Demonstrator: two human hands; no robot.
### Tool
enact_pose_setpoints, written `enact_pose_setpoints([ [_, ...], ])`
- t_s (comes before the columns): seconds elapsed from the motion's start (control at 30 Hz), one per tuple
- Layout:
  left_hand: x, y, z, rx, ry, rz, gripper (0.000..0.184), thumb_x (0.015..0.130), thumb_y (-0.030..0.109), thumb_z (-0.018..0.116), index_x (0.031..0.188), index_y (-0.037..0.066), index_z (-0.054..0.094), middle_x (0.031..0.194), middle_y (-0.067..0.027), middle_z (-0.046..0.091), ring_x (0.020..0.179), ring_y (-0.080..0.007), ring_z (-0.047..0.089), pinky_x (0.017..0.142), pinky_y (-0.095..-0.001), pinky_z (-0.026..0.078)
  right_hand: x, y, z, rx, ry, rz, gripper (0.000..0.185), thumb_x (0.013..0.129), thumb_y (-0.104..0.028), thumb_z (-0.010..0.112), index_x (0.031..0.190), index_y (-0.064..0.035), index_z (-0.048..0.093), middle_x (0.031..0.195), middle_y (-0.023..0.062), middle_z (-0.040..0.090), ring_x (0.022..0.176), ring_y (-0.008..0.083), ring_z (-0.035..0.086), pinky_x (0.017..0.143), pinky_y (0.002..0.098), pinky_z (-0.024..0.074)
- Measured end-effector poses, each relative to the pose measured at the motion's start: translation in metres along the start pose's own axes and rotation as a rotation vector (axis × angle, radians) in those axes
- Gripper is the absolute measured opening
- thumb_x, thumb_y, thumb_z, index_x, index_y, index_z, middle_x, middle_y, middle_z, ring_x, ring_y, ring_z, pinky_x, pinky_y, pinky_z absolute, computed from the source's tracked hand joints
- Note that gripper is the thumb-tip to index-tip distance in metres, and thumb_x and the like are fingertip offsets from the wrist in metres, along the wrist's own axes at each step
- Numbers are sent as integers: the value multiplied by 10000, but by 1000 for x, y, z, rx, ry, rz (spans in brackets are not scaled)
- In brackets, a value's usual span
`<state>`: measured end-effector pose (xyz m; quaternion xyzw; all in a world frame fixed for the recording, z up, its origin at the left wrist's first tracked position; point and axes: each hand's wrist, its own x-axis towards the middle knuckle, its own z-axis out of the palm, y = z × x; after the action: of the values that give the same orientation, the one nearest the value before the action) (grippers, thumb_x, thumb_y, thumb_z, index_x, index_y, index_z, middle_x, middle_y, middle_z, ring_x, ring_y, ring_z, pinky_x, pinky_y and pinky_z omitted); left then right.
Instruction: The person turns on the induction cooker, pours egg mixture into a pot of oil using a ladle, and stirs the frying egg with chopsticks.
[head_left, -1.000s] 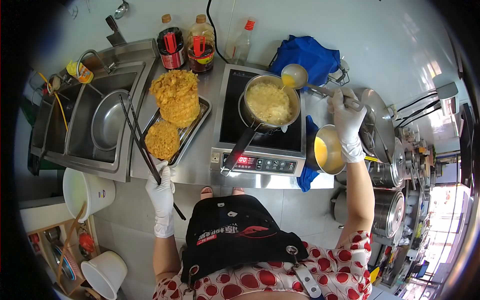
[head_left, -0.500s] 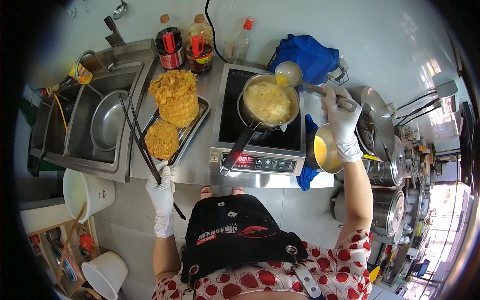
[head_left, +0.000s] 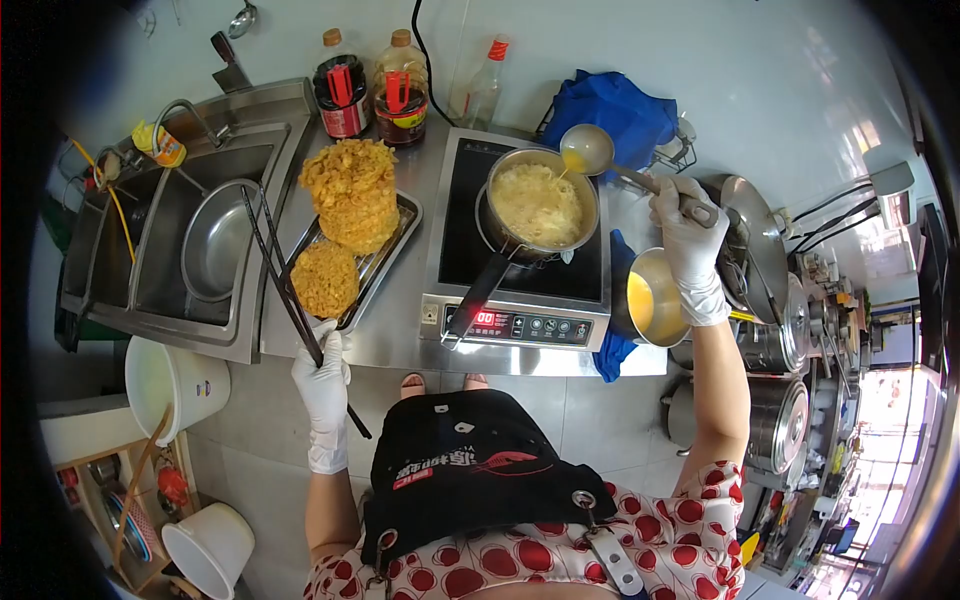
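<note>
The ladle (head_left: 588, 150) tipped yellow liquid (head_left: 564, 172) into the pot (head_left: 538, 200) on the cooktop (head_left: 462, 205); the right hand (head_left: 690, 235) was wrapped round its handle. The left hand (head_left: 322, 388) gripped long chopsticks (head_left: 285, 290) beside the tray (head_left: 385, 265).

Stainless table (head_left: 395, 330), metallic sheen. Left: metal tray (head_left: 386, 268), set at a slant. Centre: induction cooker (head_left: 575, 285), lit panel toward front edge. Behind tray: dark bottle (head_left: 343, 100) and amber bottle (head_left: 400, 105), side by side. Behind cooker: clear bottle (head_left: 484, 92), red cap. Right of cooker: blue cloth (head_left: 617, 360), draped over front edge.
</note>
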<state>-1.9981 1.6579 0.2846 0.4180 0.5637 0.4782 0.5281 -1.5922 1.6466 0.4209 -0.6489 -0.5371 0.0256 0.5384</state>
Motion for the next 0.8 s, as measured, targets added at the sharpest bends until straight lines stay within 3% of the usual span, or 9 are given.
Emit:
enact_pose_setpoints([
  [0.47, -1, -2, -2, 24, 9, 29, 176, 925, 144, 525, 1056, 37, 575, 726, -6, 569, 429, -8, 354, 374, -174, 262, 5, 8, 4, -102, -23, -95, 31, 821, -27, 616, 810, -37, 642, 555, -60, 430, 507, 13, 343, 467, 185, 310],
  [0.53, -2, 1, -4, -10, -3, -6, 180, 922, 116, 524, 1059, 1, 549, 756, -46, 594, 421, -20, 377, 372, -187, 290, 6, 10, 7, -140, -58, -185, 80, 841, -64, 604, 875, -10, 653, 586, -14, 542, 525, 32, 479, 519, 179, 390],
  [0.8, -2, -2, -6, 9, 0, 24, 183, 927, 131, 518, 1061, 12, 555, 746, -26, 584, 424, -15, 366, 374, -182, 279, 7, 10, 5, -193, -83, -168, 74, 829, -61, 615, 881, -20, 649, 576, -20, 520, 527, 30, 458, 513, 187, 379],
])
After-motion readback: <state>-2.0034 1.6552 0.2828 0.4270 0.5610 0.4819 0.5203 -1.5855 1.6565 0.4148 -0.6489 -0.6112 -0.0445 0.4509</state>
